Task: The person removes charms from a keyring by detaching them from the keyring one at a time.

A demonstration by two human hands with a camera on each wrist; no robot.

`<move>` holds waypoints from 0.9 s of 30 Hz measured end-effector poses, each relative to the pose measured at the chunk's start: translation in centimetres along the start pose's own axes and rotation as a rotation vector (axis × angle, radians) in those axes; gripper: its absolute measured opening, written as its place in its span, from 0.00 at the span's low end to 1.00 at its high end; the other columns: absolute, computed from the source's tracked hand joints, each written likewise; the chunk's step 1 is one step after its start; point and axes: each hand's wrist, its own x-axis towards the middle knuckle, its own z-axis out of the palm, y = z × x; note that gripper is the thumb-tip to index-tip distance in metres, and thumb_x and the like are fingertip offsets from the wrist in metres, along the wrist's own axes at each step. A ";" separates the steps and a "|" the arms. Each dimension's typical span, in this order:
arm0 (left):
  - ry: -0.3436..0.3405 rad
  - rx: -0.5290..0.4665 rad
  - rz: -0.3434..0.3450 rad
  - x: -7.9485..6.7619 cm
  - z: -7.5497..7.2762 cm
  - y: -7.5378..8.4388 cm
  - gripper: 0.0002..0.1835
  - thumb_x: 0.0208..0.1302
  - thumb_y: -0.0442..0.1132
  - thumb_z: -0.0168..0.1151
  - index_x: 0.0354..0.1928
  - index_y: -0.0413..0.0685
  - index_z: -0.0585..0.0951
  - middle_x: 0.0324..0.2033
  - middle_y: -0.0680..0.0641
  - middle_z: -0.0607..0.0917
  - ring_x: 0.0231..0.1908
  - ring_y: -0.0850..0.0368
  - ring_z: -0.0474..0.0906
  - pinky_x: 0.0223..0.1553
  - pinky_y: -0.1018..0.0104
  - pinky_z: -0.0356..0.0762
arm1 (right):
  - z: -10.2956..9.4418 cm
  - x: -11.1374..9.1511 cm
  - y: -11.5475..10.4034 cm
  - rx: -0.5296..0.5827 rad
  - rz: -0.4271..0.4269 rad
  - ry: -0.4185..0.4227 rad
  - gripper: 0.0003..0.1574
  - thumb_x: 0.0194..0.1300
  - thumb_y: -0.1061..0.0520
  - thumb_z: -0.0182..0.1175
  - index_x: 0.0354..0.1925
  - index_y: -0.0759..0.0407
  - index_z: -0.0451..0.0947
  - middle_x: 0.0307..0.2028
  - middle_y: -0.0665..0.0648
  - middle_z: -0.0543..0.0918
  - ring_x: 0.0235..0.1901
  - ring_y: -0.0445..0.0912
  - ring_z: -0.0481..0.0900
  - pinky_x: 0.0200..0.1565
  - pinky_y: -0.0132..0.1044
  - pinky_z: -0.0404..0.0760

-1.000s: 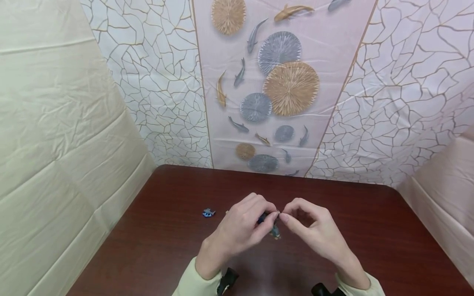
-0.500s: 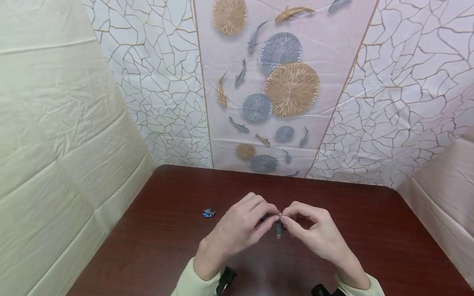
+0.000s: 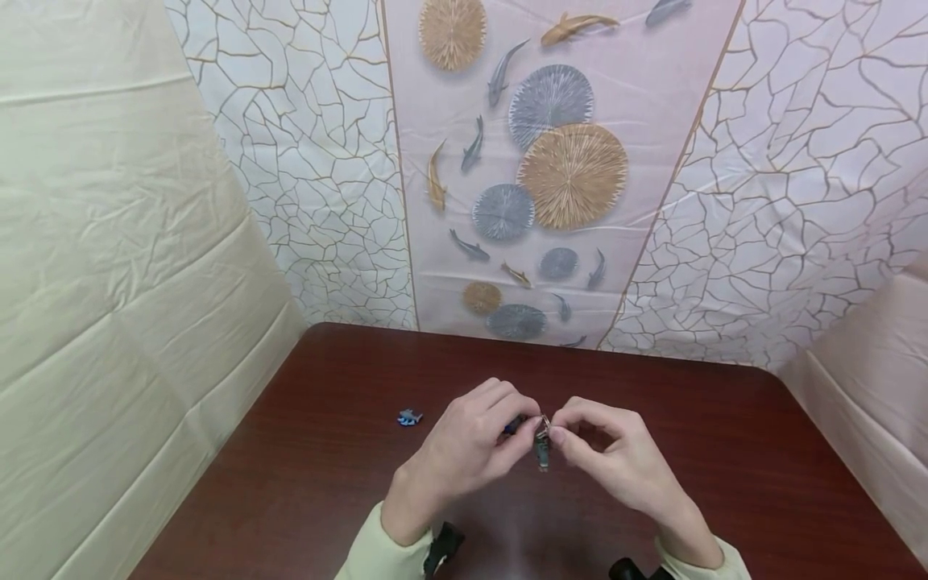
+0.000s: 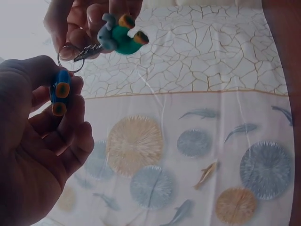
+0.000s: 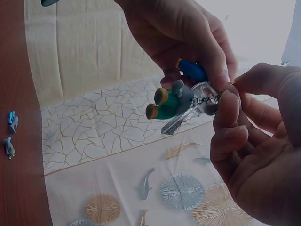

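Note:
A thin metal key ring (image 4: 83, 62) is pinched between my left hand (image 3: 464, 439) and my right hand (image 3: 619, 451), which meet fingertip to fingertip above the table. On a short chain hangs a small grey-and-green elephant figurine (image 5: 169, 107); a silver key (image 5: 174, 125) is beside it, on the right-hand side of the ring in the left wrist view. Tucked in my left fingers is a blue figurine (image 4: 60, 90) with orange feet. My right thumb and index finger press together at the ring, hiding part of it.
A small blue-grey shark figurine (image 3: 409, 417) lies on the dark red-brown table (image 3: 348, 366), left of my hands. Another little figure (image 5: 9, 148) lies near it in the right wrist view. Patterned cloth (image 3: 333, 185) hangs behind the table.
The elephant figurine now hangs more upright below my fingers. My right fingertips shift slightly down along the ring, while my left hand stays nearly still.

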 end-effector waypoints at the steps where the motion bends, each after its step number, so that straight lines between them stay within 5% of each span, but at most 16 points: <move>1: -0.001 -0.011 0.000 0.0 0.0 0.0 0.02 0.60 0.36 0.58 0.35 0.50 0.78 0.29 0.58 0.76 0.32 0.67 0.70 0.35 0.80 0.69 | 0.0 0.0 0.2 -0.005 0.009 0.001 0.13 0.55 0.77 0.56 0.30 0.61 0.77 0.22 0.49 0.74 0.20 0.39 0.71 0.20 0.29 0.69; 9: -0.015 -0.048 0.015 0.0 0.1 0.1 0.03 0.61 0.36 0.58 0.36 0.50 0.79 0.31 0.58 0.77 0.34 0.67 0.70 0.37 0.80 0.69 | -0.2 -0.9 2.3 -0.028 0.091 0.005 0.12 0.58 0.72 0.58 0.34 0.55 0.77 0.22 0.48 0.73 0.16 0.43 0.71 0.18 0.30 0.71; 20: 0.007 -0.046 -0.025 0.0 0.3 -0.2 0.02 0.61 0.36 0.58 0.35 0.50 0.78 0.29 0.58 0.76 0.33 0.67 0.70 0.37 0.80 0.69 | -0.2 -1.0 2.7 -0.004 0.042 -0.021 0.12 0.57 0.73 0.58 0.34 0.57 0.77 0.22 0.48 0.73 0.18 0.38 0.71 0.18 0.29 0.70; 27: -0.015 -0.066 -0.021 -0.1 0.4 -0.2 0.02 0.61 0.37 0.57 0.36 0.50 0.78 0.30 0.58 0.77 0.34 0.68 0.70 0.37 0.81 0.68 | -0.3 -0.9 2.3 -0.044 0.167 -0.033 0.07 0.62 0.66 0.57 0.32 0.55 0.76 0.20 0.50 0.75 0.16 0.40 0.73 0.19 0.32 0.73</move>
